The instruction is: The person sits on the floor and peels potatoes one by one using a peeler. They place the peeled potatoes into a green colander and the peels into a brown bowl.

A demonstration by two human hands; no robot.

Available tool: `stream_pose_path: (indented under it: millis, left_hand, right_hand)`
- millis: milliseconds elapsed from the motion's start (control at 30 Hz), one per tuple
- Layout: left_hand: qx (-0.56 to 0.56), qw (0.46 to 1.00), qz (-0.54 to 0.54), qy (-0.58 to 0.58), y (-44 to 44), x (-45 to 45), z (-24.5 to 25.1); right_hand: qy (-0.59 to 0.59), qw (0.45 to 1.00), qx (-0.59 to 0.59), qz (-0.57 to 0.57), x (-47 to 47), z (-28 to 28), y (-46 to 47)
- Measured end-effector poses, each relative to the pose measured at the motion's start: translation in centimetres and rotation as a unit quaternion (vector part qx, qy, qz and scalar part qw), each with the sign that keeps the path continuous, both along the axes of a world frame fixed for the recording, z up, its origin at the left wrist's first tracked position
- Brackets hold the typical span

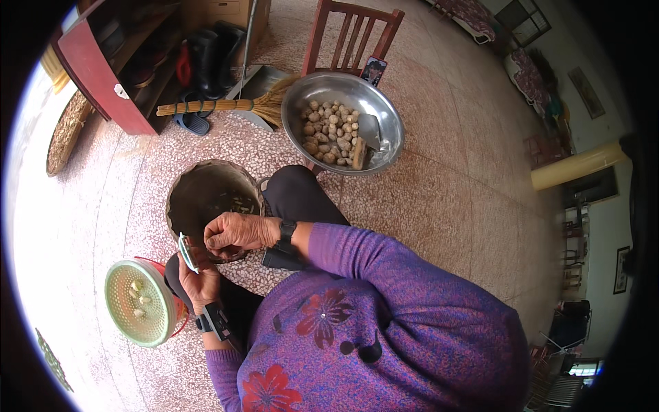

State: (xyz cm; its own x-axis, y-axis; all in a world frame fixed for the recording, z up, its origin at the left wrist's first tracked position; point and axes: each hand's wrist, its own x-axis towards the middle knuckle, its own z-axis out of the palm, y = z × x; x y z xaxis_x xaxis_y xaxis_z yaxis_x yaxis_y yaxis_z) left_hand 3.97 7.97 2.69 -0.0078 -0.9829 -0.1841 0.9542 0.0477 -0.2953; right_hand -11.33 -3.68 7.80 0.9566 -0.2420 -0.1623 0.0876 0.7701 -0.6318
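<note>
My left hand [200,280] grips a small, flat white and green tool [188,252], perhaps a peeler. Close beside it, my right hand [239,233] is curled with its fingertips pinched together. Whatever may be in those fingers is hidden. Both hands are over the near side of a dark, round tub [193,193] with a rough rim, which has scraps of peel [242,203] inside. To the left, a pale green colander [121,314] rests on a red bucket [181,309]. Several pale peeled pieces [138,296] lie in the colander.
A steel basin [388,98] of small brown tubers [329,129] sits before a wooden chair back [355,38]; a cleaver [369,130] lies inside it. A phone [373,71] leans behind. Nearby are a straw broom [216,106], dustpan [262,77], slippers [191,123] and red cabinet [100,72].
</note>
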Motion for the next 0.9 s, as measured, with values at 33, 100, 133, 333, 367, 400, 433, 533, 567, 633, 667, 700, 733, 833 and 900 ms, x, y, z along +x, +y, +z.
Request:
stream_pose_path:
  millis: [33, 100, 133, 333, 367, 400, 433, 533, 567, 633, 667, 700, 733, 833, 900]
  left_hand:
    - [-0.004, 1.0, 0.004, 0.006, 0.1, 0.3, 0.0]
    - [-0.016, 1.0, 0.018, -0.019, 0.2, 0.7, 0.0]
    - [-0.028, 0.999, 0.016, -0.038, 0.1, 0.8, 0.1]
    - [0.012, 0.993, 0.017, -0.115, -0.5, 0.6, 0.4]
    - [-0.006, 0.991, 0.005, -0.134, -0.5, 0.6, 0.4]
    - [-0.017, 0.99, 0.01, -0.137, -0.4, 0.5, 0.3]
    - [-0.029, 0.99, 0.013, -0.14, -0.4, 0.4, 0.2]
    - [-0.023, 0.984, -0.003, -0.176, -0.4, 0.7, -0.3]
    - [-0.016, 0.982, -0.005, -0.186, -0.5, 0.8, -0.6]
    - [0.047, 0.971, -0.014, -0.233, -0.7, 1.2, -1.1]
    - [0.053, 0.968, -0.021, -0.244, -0.7, 1.2, -1.4]
    - [0.059, 0.965, -0.026, -0.255, -0.6, 1.1, -1.6]
    - [0.062, 0.958, -0.037, -0.277, -0.6, 0.9, -1.7]
    - [0.119, 0.925, -0.068, -0.354, -0.6, 0.2, -1.2]
    - [0.129, 0.845, -0.081, -0.513, -0.9, -0.7, -0.2]
  right_hand:
    - [0.023, 0.999, -0.029, -0.002, -0.3, -0.3, -0.3]
    - [0.035, 0.998, -0.027, -0.046, 0.0, -1.4, -1.1]
    - [0.033, 0.998, -0.006, -0.06, -0.2, -2.1, -1.8]
    - [0.366, 0.57, -0.736, -0.002, -0.4, -7.4, -2.5]
    - [0.366, 0.65, -0.666, -0.01, 0.1, -8.0, -2.5]
    - [0.347, 0.682, -0.64, -0.076, 0.5, -8.5, -2.3]
    - [0.366, 0.677, -0.634, -0.071, 0.9, -8.9, -2.3]
    - [0.401, 0.648, -0.642, -0.086, 0.8, -9.2, -3.2]
    - [0.399, 0.658, -0.633, -0.083, 0.6, -9.0, -3.5]
    - [0.411, 0.658, -0.626, -0.084, 0.1, -8.5, -3.9]
    - [0.395, 0.687, -0.603, -0.087, -0.1, -8.0, -4.2]
    - [0.36, 0.764, -0.518, -0.137, -0.4, -7.4, -4.2]
    - [0.341, 0.829, -0.414, -0.158, -0.6, -6.7, -4.3]
    - [0.209, 0.947, -0.22, -0.103, -1.0, -3.7, -4.0]
    - [0.147, 0.902, -0.406, -0.002, -0.5, -1.6, -3.5]
